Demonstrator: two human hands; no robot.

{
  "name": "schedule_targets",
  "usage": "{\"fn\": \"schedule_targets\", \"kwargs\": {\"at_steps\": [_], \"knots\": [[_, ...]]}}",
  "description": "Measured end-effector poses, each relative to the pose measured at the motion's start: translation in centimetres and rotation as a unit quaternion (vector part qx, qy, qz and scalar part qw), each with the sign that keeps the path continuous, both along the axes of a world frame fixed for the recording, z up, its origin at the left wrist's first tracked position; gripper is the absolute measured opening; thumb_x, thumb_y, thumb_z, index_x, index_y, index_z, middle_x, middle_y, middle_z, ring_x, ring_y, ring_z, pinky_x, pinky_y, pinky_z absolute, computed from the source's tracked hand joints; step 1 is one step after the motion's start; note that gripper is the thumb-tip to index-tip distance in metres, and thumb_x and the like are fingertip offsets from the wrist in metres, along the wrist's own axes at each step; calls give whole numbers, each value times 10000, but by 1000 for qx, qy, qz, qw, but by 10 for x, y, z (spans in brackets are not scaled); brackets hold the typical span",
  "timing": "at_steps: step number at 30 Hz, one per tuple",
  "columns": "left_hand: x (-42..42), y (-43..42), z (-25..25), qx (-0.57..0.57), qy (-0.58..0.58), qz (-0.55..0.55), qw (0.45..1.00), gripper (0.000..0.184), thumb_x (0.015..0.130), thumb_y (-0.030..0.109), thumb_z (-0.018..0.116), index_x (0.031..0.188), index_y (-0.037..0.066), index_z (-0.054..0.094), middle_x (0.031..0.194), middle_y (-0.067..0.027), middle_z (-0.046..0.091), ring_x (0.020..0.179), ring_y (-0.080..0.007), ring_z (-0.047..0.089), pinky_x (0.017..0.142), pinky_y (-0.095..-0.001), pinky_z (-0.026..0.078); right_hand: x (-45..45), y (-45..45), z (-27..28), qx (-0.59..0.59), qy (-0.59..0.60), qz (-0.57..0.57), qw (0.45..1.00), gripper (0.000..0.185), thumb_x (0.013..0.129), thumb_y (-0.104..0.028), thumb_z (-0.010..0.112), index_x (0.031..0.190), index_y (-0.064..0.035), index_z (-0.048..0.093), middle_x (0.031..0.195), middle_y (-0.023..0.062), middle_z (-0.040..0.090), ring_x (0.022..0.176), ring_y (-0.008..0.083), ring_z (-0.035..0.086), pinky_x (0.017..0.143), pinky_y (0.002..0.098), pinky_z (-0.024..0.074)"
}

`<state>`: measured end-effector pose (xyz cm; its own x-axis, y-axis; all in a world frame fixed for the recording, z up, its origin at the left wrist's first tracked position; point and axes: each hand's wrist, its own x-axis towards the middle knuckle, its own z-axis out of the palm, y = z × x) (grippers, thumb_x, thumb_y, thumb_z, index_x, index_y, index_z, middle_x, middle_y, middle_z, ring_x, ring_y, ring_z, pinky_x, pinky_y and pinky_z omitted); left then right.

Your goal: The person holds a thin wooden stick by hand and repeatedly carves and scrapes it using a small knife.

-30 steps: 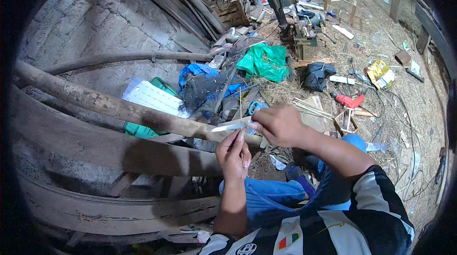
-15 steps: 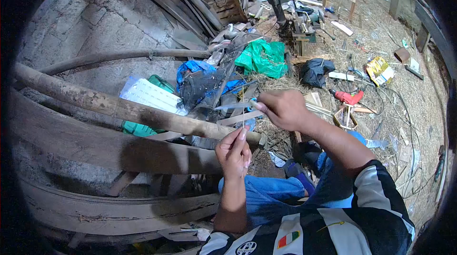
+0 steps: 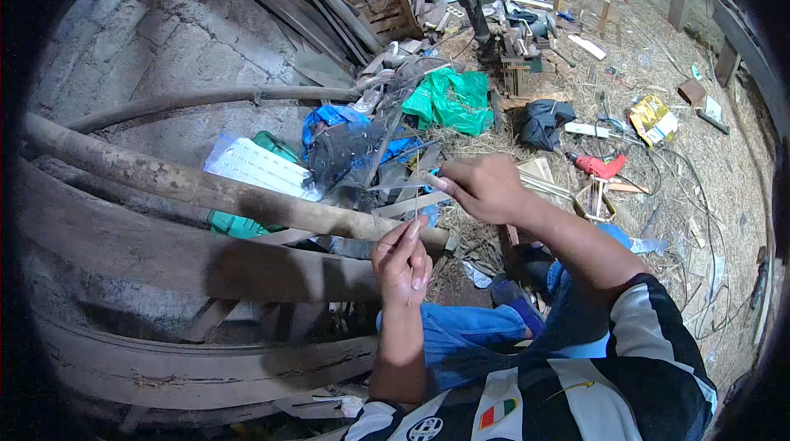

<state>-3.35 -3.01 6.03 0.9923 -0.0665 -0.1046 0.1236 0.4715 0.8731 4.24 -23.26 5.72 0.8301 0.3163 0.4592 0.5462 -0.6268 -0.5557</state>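
My left hand (image 3: 401,262) is closed in a pinch on a thin wooden stick (image 3: 417,186), which stands upright above the fingertips. Just above and to the right, my right hand (image 3: 484,188) is wrapped round a knife, its handle hidden in the fist. The knife blade (image 3: 399,187) points left and lies across the stick; whether it touches the stick I cannot tell. Both hands are over the end of a long wooden pole (image 3: 206,188).
A green bag (image 3: 450,102), a black bag (image 3: 546,124) and a red drill (image 3: 599,165) lie on the straw-covered ground. White printed sheets (image 3: 258,165) rest behind the pole. Planks (image 3: 197,264) run along the left.
From low near the left fingertips, my right hand and the knife have moved up along the stick. My left hand stays nearly in place. The view has shifted slightly.
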Motion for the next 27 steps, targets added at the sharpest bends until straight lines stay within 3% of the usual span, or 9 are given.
{"fn": "schedule_targets", "kwargs": {"at_steps": [4, 8, 11, 14, 16, 17, 22, 24, 27], "knots": [[3, 0, -2, -23, 10, -20, 999, 231, 988, 108, 585, 1130, -48, 678, 518, 11, 447, 315, -56, 298, 307, -224, 284, -10, 6, -6, 30, -53, 73, 995, 267, 948, -383, 570, 905, -129, 641, 786, 120, 685, 696, 375, 665, 565, 502, 506], [2, 0, -5, -35, 15, -29, 999, 230, 987, 100, 582, 1135, -48, 676, 528, 6, 462, 316, -58, 303, 306, -224, 288, 7, -6, 1, -11, 47, -9, 999, 244, 956, -336, 571, 927, -107, 653, 765, 153, 655, 711, 382, 649, 593, 494, 483], [-2, -3, -6, -28, 12, -23, 999, 228, 988, 92, 578, 1136, -53, 675, 527, 4, 469, 315, -61, 308, 307, -226, 289, 2, 0, -6, 17, -18, 11, 1000, 289, 967, -389, 548, 919, -127, 659, 761, 148, 665, 700, 382, 654, 587, 507, 493], [-1, 0, -6, -10, 26, -13, 1000, 230, 988, 85, 575, 1141, -57, 671, 525, 1, 475, 314, -65, 314, 307, -226, 287, 9, -4, -8, 21, 38, -23, 999, 311, 973, -435, 533, 950, -156, 669, 769, 133, 680, 699, 379, 666, 591, 516, 508], [-3, 0, -6, -17, 25, -19, 999, 228, 987, 86, 578, 1138, -56, 672, 523, 1, 473, 314, -66, 315, 307, -227, 286, 14, -3, -8, 52, -47, -13, 997, 319, 968, -457, 536, 976, -175, 684, 772, 124, 684, 705, 376, 670, 598, 509, 515], [-2, 0, -6, -22, 29, -23, 999, 227, 986, 87, 580, 1135, -56, 673, 521, 1, 471, 314, -67, 317, 307, -227, 285, 6, -2, -9, 3, 3, 1, 1000, 338, 968, -473, 529, 953, -182, 700, 783, 120, 691, 716, 368, 677, 604, 505, 520], [-5, 2, -11, -24, 31, -34, 999, 233, 986, 103, 585, 1134, -56, 672, 516, -2, 468, 311, -73, 315, 308, -229, 282, 26, -16, -12, 7, 34, -68, 997, 368, 986, -478, 497, 966, -165, 691, 772, 145, 679, 731, 386, 672, 624, 517, 520], [-4, 2, -10, -26, 29, -36, 999, 236, 987, 108, 586, 1134, -55, 671, 514, -3, 466, 310, -75, 313, 308, -230, 281, 33, -25, -9, 62, 55, -120, 989, 403, 994, -490, 481, 945, -145, 685, 764, 155, 671, 753, 405, 660, 632, 518, 515], [-5, -1, -11, -51, 38, -33, 997, 226, 992, 118, 584, 1114, -50, 672, 525, -11, 484, 303, -80, 312, 304, -235, 278, 28, -16, -12, 198, 85, -65, 974, 441, 1003, -471, 506, 916, -74, 678, 705, 161, 622, 666, 326, 625, 625, 453, 482]]}}
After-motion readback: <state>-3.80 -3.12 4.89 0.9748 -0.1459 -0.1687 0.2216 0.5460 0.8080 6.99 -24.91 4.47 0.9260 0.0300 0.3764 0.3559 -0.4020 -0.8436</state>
